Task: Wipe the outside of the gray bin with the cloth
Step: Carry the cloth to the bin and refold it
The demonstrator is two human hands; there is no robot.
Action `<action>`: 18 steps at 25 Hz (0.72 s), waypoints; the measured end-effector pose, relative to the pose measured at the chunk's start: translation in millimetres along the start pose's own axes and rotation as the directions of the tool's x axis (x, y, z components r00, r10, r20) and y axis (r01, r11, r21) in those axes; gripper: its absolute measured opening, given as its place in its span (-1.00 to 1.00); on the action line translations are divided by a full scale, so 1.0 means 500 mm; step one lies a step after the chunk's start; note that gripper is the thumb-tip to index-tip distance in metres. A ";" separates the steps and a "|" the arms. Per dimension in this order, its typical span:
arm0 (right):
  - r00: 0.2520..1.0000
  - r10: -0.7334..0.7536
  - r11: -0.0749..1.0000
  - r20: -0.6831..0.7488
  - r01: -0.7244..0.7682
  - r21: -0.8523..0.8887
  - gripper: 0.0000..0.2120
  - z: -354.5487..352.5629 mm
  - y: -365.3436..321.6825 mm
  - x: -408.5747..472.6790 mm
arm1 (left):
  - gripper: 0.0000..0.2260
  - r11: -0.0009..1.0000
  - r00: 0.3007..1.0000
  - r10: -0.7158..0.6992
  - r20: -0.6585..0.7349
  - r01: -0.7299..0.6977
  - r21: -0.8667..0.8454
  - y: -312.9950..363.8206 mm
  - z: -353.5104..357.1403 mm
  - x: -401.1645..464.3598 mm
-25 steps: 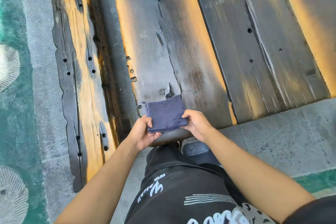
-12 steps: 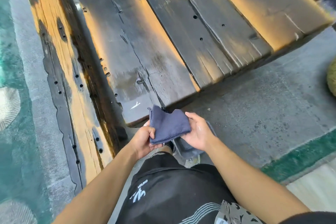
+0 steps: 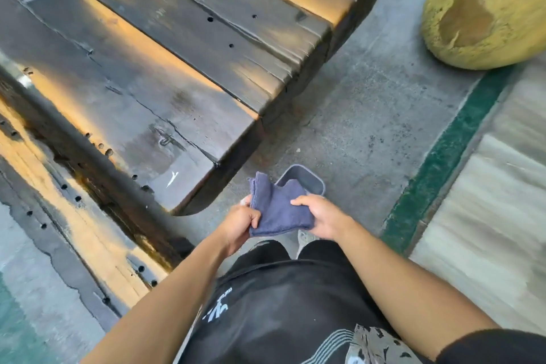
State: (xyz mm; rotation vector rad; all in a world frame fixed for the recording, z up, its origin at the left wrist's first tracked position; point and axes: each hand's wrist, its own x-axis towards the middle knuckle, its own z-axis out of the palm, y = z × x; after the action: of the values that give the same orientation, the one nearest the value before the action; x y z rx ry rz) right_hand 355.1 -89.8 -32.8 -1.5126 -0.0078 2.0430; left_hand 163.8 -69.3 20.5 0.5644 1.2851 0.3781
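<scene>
A folded dark blue cloth [image 3: 277,210] is held between both hands above my lap. My left hand [image 3: 238,223] grips its left edge with curled fingers. My right hand [image 3: 323,217] pinches its right edge. Just beyond the cloth, on the concrete floor, stands the small gray bin [image 3: 307,179], rounded and open at the top. The cloth covers its near part. Neither hand touches the bin.
A dark wooden plank table [image 3: 165,74] fills the left and top, its corner close to my left hand. A large yellow-green rounded object [image 3: 484,9] sits at the top right. A green painted stripe [image 3: 443,156] crosses the concrete on the right. My legs in black shorts [image 3: 280,304] are below.
The view has swung to the right, off the table and toward the floor. The gray bin has come more into view behind the cloth. Both hands still hold the cloth.
</scene>
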 end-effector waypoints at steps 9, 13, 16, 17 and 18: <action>0.895 -0.290 0.949 -0.339 0.223 -0.222 -0.84 -0.007 0.181 -0.051 | -0.67 0.962 0.979 -0.106 0.174 0.056 0.267 -0.181 -0.003 0.024; 0.822 -0.340 0.911 -0.457 0.167 -0.378 -0.74 -0.026 0.291 -0.057 | -0.80 0.897 0.984 0.021 0.177 -0.097 0.432 -0.272 -0.010 0.024; 0.760 -0.403 0.884 -0.511 0.177 -0.433 -0.73 -0.041 0.351 -0.058 | -0.86 0.837 0.992 0.049 0.114 -0.103 0.537 -0.325 -0.018 0.022; 0.751 -0.411 0.879 -0.517 0.176 -0.442 -0.72 -0.046 0.364 -0.057 | -0.86 0.834 0.995 0.045 0.088 -0.086 0.545 -0.334 -0.018 0.020; 0.751 -0.424 0.873 -0.506 0.189 -0.450 -0.72 -0.059 0.384 -0.052 | -0.85 0.842 0.998 0.041 0.056 -0.064 0.536 -0.344 -0.015 0.023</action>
State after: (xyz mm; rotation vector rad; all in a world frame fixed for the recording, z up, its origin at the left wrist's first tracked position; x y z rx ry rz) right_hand 298.9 -269.9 -86.0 -2.1714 -0.4026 1.2707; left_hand 151.7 -200.5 -91.2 1.0815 1.3370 0.0370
